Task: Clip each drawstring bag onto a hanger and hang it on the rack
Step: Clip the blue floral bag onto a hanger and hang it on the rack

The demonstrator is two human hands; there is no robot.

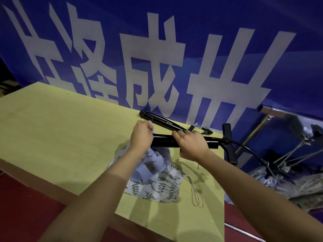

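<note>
Blue banner wall with big white characters behind a pale yellow wooden bench (pixel 52 119). On the bench, a soft leaf-print fabric drawstring bag (pixel 157 182), light and floppy, likely best taken at the top hem. Left hand (pixel 141 135) pinches that hem against a black clip hanger (pixel 166 141); right hand (pixel 190 145) curls its grip round the bar. Another black hanger (pixel 160 122) lies behind; a cord loop (pixel 196 194) trails right. No containers seen.

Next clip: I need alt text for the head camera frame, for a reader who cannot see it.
A person's right hand grips a black hanger above a yellow table, while the left hand pinches the edge of a leaf-print drawstring bag against the hanger's end. Another black hanger lies behind, by a blue banner with large white characters.
</note>
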